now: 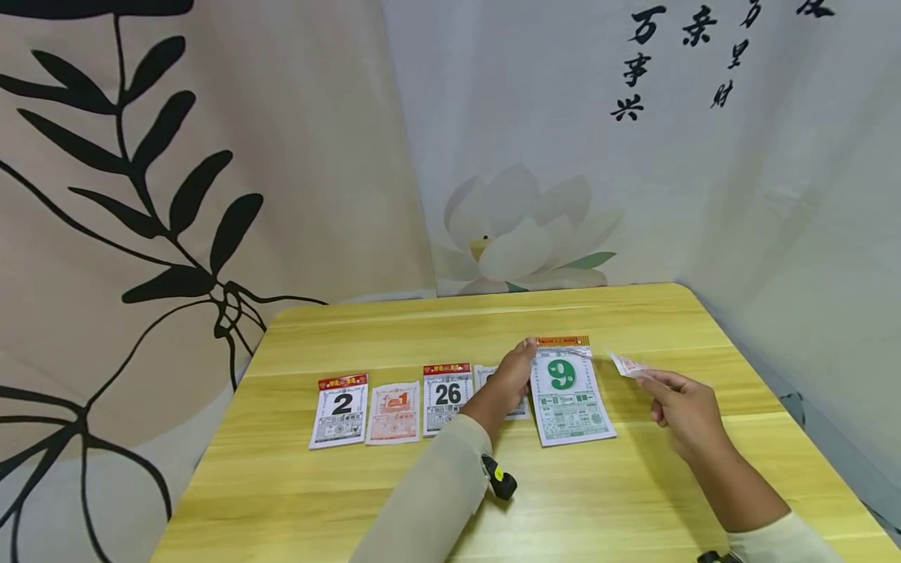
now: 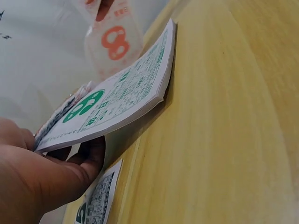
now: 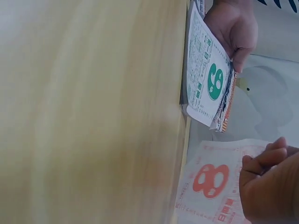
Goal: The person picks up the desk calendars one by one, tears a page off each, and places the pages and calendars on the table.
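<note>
A tear-off calendar pad (image 1: 572, 407) shows a green 9, with an orange-red strip along its top. My left hand (image 1: 508, 385) grips the pad's upper left edge, thumb on top and fingers beneath. In the left wrist view the pad (image 2: 124, 98) is tilted, its held end raised above the table. To the right of the pad, my right hand (image 1: 684, 408) pinches a thin loose calendar sheet (image 1: 625, 364) by one end. A red 8 is printed on that sheet (image 3: 210, 183), seen in the right wrist view. The sheet hangs apart from the table.
Left of the pad lie calendar pieces in a row: one with a black 2 (image 1: 341, 412), a red 1 (image 1: 394, 414), a black 26 (image 1: 446, 395), and another (image 1: 522, 408) partly hidden by my left hand. All rest on the yellow wooden table (image 1: 296, 500). Printed curtains stand behind.
</note>
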Motion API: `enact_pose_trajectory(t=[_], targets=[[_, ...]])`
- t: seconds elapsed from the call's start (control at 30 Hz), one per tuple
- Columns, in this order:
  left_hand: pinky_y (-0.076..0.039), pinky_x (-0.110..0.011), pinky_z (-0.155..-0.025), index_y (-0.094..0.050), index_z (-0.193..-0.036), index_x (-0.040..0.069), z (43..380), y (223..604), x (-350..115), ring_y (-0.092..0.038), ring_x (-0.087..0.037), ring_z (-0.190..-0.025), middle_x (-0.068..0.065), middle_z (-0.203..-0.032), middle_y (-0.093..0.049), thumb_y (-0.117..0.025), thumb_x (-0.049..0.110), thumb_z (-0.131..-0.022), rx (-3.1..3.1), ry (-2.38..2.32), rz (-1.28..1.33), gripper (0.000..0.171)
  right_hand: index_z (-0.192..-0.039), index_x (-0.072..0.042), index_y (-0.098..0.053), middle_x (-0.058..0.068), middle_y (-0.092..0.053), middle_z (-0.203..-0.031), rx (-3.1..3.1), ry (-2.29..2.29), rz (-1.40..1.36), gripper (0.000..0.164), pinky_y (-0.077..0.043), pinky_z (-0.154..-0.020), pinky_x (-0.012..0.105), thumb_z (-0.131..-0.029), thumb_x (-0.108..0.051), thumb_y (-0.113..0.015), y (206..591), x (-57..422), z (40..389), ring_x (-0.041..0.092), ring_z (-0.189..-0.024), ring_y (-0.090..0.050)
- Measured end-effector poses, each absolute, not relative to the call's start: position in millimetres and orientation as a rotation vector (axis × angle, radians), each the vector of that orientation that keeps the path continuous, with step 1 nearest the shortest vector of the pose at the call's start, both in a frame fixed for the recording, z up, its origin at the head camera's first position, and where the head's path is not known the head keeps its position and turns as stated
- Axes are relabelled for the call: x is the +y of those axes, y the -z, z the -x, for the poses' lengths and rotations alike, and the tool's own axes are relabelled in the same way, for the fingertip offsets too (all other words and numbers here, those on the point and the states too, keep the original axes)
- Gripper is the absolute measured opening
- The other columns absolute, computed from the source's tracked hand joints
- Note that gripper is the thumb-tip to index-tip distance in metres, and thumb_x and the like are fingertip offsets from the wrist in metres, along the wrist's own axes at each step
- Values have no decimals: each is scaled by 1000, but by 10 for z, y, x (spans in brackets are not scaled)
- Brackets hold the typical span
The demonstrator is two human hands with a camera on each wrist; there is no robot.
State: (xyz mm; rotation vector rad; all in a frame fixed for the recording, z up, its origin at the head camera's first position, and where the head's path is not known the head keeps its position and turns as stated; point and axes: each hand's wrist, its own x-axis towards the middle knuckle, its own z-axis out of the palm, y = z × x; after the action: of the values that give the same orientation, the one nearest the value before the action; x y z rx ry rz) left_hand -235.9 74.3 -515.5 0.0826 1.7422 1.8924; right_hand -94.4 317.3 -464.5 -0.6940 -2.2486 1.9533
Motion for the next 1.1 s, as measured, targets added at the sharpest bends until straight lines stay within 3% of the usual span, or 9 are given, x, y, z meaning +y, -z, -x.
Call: enact_pose_trajectory(t=[0.1,0.23,0.4,0.5,0.57,0.63,0.73,0.83,1.1], targets=[[-44,-23,-60,-32,-171,18,2375,5133,756,-61,-12,-66,-3,-92,-73,-37,55,-117,1780,-1863,-78,65,-115,-20,-80,-15,-65,-83,-2290,-2014,693,11,-52,-55,21,-107,-20,-72,4664,3202,936,4,-60,-57],[-47,-24,-59,-44,-157,15,2389,5097,791,-67,-13,-68,-4,-90,-74,-43,56,-116,1787,-1857,-49,58,-134,-8,-70,-13,-66,-94,-2354,-2096,677,30,-53,-57,20,-107,-22,-72,4672,3196,922,4,-63,-59],[-61,-29,-68,-15,-174,11,2394,5051,790,-77,-18,-75,-10,-100,-80,-55,55,-112,1716,-1858,-25,85,-140,0,-59,-7,-63,-100,-2408,-2154,663,41,-54,-59,20,-108,-23,-71,4700,3166,918,5,-65,-59],[-66,-40,-88,-5,-176,12,2396,5029,771,-82,-30,-98,-17,-120,-79,-60,53,-111,1720,-1840,-17,95,-144,3,-52,-5,-62,-104,-2442,-2196,651,46,-53,-57,20,-110,-23,-66,4724,3164,899,5,-64,-59],[-61,-48,-106,-9,-176,13,2391,5018,759,-75,-36,-123,-19,-144,-70,-62,54,-110,1801,-1794,-28,94,-146,5,-48,-4,-63,-104,-2448,-2230,651,46,-51,-54,18,-111,-22,-63,4740,3166,885,5,-60,-57],[-50,-56,-120,-13,-176,15,2383,5015,751,-60,-41,-145,-19,-164,-53,-62,56,-109,1935,-1709,-60,93,-143,3,-46,-3,-62,-103,-2443,-2283,646,42,-48,-51,17,-112,-22,-60,4757,3170,872,3,-57,-53],[-36,-64,-129,-19,-176,18,2365,5026,754,-36,-42,-164,-15,-180,-29,-61,59,-108,2138,-1569,-94,89,-133,-2,-48,-4,-60,-95,-2411,-2382,654,30,-44,-47,16,-113,-22,-58,4783,3173,863,1,-52,-47],[-31,-64,-132,-18,-176,19,2346,5034,775,-28,-41,-167,-14,-181,-27,-59,59,-109,2271,-1470,-102,88,-127,-5,-48,-4,-57,-89,-2367,-2482,672,25,-41,-47,15,-112,-22,-58,4804,3182,856,0,-50,-45],[-34,-59,-132,-17,-176,12,2294,4979,848,-29,-41,-167,-21,-180,-25,-60,50,-111,2440,-1356,-220,87,-119,-15,-50,-5,-63,-78,-2218,-2695,741,15,-36,-44,14,-111,-24,-59,4835,3227,825,-1,-47,-42]])
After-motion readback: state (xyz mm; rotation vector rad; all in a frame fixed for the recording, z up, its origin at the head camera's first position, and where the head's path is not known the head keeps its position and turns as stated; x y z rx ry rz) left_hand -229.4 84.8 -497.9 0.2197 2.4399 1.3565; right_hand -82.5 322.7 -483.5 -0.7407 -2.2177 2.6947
